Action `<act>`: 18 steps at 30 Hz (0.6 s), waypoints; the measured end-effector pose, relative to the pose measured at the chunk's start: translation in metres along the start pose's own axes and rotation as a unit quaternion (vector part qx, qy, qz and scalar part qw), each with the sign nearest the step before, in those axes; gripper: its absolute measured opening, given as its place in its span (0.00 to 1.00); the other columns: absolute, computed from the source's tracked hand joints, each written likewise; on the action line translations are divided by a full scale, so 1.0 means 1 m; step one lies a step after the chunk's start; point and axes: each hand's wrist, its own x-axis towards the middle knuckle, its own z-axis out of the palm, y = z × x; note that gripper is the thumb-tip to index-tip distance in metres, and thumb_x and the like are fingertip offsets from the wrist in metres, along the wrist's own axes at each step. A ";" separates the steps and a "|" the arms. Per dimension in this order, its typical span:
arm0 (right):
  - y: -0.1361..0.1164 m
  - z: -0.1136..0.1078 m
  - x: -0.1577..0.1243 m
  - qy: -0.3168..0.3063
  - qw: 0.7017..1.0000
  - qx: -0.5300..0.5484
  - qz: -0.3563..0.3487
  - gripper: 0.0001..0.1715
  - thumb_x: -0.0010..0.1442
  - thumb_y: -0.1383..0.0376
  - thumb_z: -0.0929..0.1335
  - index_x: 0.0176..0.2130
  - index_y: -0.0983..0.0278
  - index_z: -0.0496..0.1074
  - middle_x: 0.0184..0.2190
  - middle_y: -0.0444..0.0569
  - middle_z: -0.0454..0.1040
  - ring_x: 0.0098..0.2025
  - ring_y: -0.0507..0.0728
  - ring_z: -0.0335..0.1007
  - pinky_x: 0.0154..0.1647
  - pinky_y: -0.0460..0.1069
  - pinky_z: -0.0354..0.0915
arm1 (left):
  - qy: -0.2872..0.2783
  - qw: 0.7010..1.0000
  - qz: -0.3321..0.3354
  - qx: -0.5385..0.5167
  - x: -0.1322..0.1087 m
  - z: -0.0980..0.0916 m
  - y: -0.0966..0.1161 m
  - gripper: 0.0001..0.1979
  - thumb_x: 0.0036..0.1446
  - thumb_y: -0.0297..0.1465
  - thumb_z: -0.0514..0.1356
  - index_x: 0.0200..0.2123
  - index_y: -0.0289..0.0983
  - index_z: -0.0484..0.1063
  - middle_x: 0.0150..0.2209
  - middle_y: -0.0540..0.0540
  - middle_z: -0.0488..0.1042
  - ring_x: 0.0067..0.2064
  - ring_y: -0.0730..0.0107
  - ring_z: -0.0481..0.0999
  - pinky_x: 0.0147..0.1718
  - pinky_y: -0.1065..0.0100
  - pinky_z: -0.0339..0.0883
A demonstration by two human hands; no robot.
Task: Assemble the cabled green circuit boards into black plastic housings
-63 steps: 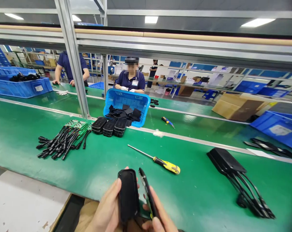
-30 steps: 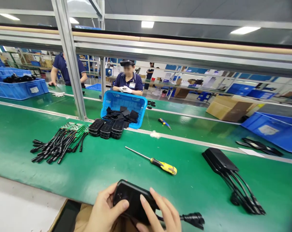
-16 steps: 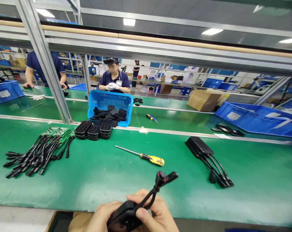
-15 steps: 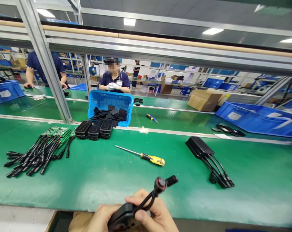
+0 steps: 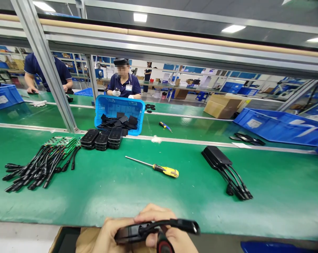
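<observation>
Close to the bench's front edge, my left hand (image 5: 106,233) grips one end of a black plastic case (image 5: 129,232) with two cables. My right hand (image 5: 159,214) is closed around its cable end, fingers over the top and thumb below. One black cable (image 5: 180,224) points right; the other, with a red-ringed connector (image 5: 164,246), points down toward me. A yellow and black screwdriver (image 5: 166,171) lies on the green bench beyond my hands. To the right lies a stack of black cased units (image 5: 217,157) with cables. Green circuit boards (image 5: 61,141) with black cables are piled at left.
Stacked black case shells (image 5: 102,138) stand before a blue basket (image 5: 141,117) of black pieces. An aluminium post (image 5: 46,66) rises at left. Across the bench sits a co-worker (image 5: 124,84) in white gloves. A blue bin (image 5: 277,130) and a cardboard box (image 5: 222,105) are at right.
The held case has turned in my hands: its cables pointed up and right before, and now one points right and the other down toward me. The seated co-worker's hands have moved apart.
</observation>
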 end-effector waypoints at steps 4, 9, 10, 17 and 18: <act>0.014 0.004 0.003 0.012 0.998 -0.038 -0.055 0.25 0.52 0.43 0.73 0.41 0.57 0.82 0.29 0.47 0.73 0.30 0.53 0.69 0.33 0.48 0.64 | 0.062 0.996 0.060 0.005 -0.007 -0.003 -0.011 0.16 0.48 0.36 0.72 0.42 0.44 0.82 0.38 0.43 0.82 0.40 0.55 0.80 0.43 0.62 0.73; 0.024 0.008 0.004 0.062 0.992 -0.030 -0.110 0.19 0.56 0.47 0.72 0.35 0.58 0.82 0.25 0.45 0.69 0.27 0.53 0.67 0.28 0.47 0.62 | 0.040 0.996 0.084 -0.003 -0.004 -0.003 -0.013 0.15 0.49 0.36 0.71 0.42 0.45 0.82 0.38 0.43 0.82 0.40 0.54 0.81 0.43 0.60 0.74; 0.022 0.008 0.004 0.061 0.992 -0.031 -0.110 0.17 0.58 0.48 0.72 0.36 0.57 0.82 0.25 0.45 0.70 0.28 0.53 0.67 0.29 0.47 0.63 | 0.023 0.996 0.082 0.000 -0.002 -0.004 -0.009 0.13 0.51 0.35 0.70 0.42 0.44 0.82 0.38 0.43 0.82 0.40 0.53 0.81 0.43 0.60 0.74; 0.032 0.007 0.005 0.026 0.965 -0.164 -0.204 0.22 0.53 0.48 0.75 0.45 0.55 0.78 0.32 0.46 0.77 0.32 0.55 0.72 0.35 0.50 0.67 | -0.095 0.983 0.143 0.061 0.015 -0.010 0.037 0.15 0.59 0.27 0.60 0.48 0.44 0.80 0.39 0.45 0.83 0.40 0.58 0.83 0.40 0.67 0.75; 0.033 0.006 0.004 0.035 0.951 -0.199 -0.232 0.20 0.55 0.49 0.74 0.44 0.56 0.78 0.30 0.45 0.77 0.31 0.55 0.72 0.36 0.50 0.67 | -0.103 0.977 0.167 0.079 0.017 -0.012 0.040 0.17 0.59 0.25 0.59 0.50 0.44 0.79 0.41 0.45 0.83 0.41 0.58 0.83 0.41 0.67 0.75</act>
